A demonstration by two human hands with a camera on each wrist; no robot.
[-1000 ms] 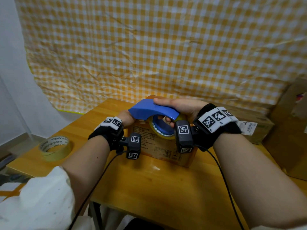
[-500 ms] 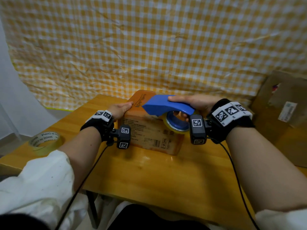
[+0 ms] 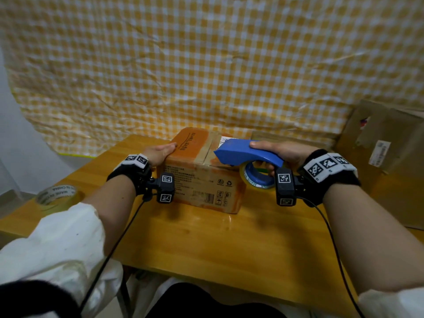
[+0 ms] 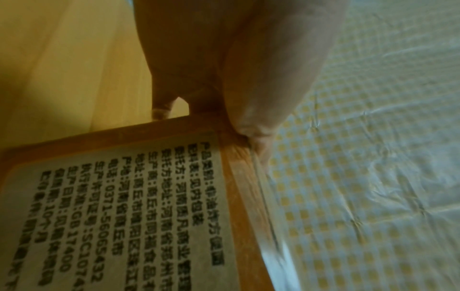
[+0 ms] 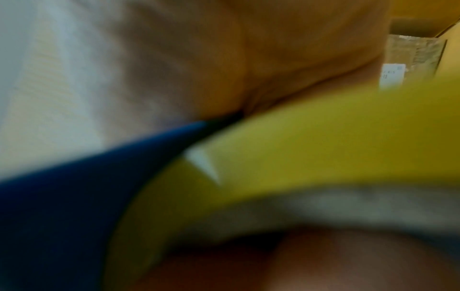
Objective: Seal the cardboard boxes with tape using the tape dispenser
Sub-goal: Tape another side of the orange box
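An orange-brown cardboard box point(image 3: 202, 177) lies in the middle of the wooden table point(image 3: 218, 244); its printed label point(image 4: 124, 206) fills the left wrist view. My left hand point(image 3: 160, 152) rests on the box's left end, fingers fairly straight over the top edge. My right hand point(image 3: 282, 152) grips the handle of the blue tape dispenser point(image 3: 243, 154), fingers hooked through its yellowish tape roll point(image 3: 257, 180). The dispenser's nose sits over the right part of the box top, beside the taped centre seam point(image 3: 206, 150). The right wrist view shows only blurred blue dispenser point(image 5: 62, 206) and roll point(image 5: 298, 147).
A spare tape roll point(image 3: 56, 195) lies at the table's left edge. Large cardboard boxes point(image 3: 387, 166) lean at the right, and another low box point(image 3: 286, 137) sits behind my right hand. A yellow checked cloth point(image 3: 206, 65) hangs behind the table.
My right hand has drawn the dispenser rightward across the box top, from over the middle to the right end. The left hand has stayed on the left end.
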